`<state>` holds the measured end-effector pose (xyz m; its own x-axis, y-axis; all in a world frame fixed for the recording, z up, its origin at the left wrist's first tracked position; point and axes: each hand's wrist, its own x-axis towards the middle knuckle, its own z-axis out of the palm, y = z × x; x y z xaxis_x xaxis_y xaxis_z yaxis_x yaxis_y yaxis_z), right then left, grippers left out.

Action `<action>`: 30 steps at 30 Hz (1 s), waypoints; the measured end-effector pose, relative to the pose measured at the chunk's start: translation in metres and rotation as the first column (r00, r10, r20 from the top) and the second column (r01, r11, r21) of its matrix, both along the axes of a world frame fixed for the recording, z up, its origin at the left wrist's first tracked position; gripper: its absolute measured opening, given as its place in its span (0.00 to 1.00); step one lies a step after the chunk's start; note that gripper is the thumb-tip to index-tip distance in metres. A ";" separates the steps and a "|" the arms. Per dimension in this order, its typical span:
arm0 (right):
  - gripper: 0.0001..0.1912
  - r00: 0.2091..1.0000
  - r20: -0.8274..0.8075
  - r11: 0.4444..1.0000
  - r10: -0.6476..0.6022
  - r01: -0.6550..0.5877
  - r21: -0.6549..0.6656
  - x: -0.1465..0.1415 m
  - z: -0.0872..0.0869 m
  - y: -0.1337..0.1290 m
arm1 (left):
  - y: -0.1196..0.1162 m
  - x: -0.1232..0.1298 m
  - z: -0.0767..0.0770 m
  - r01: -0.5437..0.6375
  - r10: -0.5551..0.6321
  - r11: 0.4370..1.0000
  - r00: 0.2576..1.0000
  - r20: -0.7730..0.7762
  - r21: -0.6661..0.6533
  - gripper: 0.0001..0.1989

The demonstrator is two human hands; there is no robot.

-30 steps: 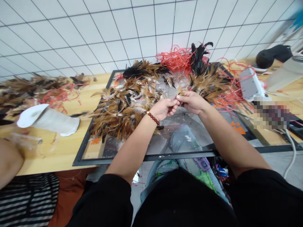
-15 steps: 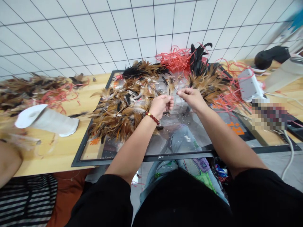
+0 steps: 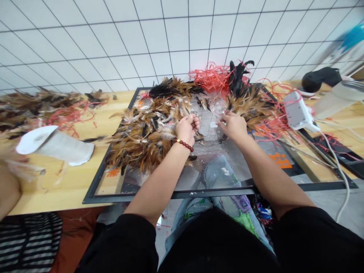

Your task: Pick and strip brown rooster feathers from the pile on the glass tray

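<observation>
My left hand (image 3: 187, 129), with a red bead bracelet at the wrist, is closed beside the large pile of brown feathers (image 3: 142, 140); whatever its fingers hold is too small to make out. To its right, my right hand (image 3: 233, 126) hovers over the glass panel (image 3: 210, 146), fingers apart, near the brown feather bundle (image 3: 250, 104). A few small dark and white feathers (image 3: 205, 103) lie on the glass between and beyond the hands. Behind them is a tangle of red strips (image 3: 212, 76), with black feathers (image 3: 239, 74) upright beside it.
A white roll (image 3: 68, 146) lies at left, before more brown feathers (image 3: 36, 106). A person's arm (image 3: 8, 189) is at the left edge. On the right are a white box (image 3: 298, 110) with a cable, a black device (image 3: 320, 79) and a translucent container (image 3: 338, 98).
My right hand has opened from its pinch and turned palm down, a little lower. My left hand has shifted slightly left, toward the feather pile. The view has tilted slightly.
</observation>
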<state>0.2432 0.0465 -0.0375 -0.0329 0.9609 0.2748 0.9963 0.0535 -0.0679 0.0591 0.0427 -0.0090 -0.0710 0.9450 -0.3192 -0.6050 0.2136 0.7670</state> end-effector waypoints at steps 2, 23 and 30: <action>0.16 1.000 0.021 0.999 0.012 -0.011 -0.040 -0.001 -0.002 0.001 | -0.001 0.000 0.000 0.008 -0.008 1.000 1.000 -0.007 -0.007 0.09; 0.14 0.964 0.070 0.957 0.256 -0.263 0.123 -0.005 0.005 -0.004 | -0.003 0.004 -0.003 0.017 -0.012 0.999 0.990 -0.140 0.038 0.07; 0.17 0.995 0.089 0.991 0.053 -0.063 0.115 -0.010 0.000 -0.004 | -0.002 0.003 -0.002 -0.056 0.067 0.995 0.988 -0.138 0.082 0.07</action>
